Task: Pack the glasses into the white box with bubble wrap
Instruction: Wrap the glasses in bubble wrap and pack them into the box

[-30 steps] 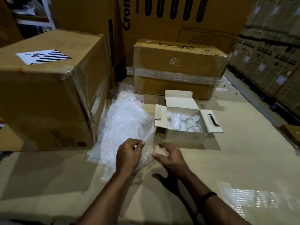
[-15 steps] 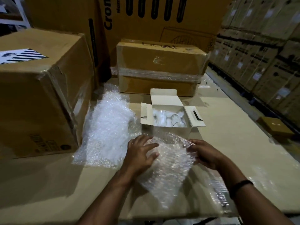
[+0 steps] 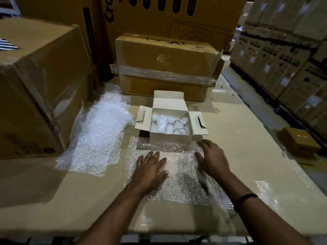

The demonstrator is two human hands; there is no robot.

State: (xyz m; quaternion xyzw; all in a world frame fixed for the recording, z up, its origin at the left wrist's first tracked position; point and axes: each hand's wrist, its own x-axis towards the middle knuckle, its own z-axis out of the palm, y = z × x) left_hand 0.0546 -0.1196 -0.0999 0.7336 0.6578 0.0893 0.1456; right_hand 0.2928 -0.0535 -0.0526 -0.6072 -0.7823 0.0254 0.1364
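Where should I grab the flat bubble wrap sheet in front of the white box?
Pinch the bubble wrap sheet at its left edge, coming from the left. It lies flat, so only an edge lifts, and that one is bare beside the left hand.

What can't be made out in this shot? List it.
Glasses in the white box, head view: clear glass against wrap and the box's near wall hide their count.
Right hand, head view: motion blur smears its fingertips on the bubble wrap sheet.
Striped label, head view: cut off by the left edge.
Back carton's lettering, head view: cut off by the top edge.
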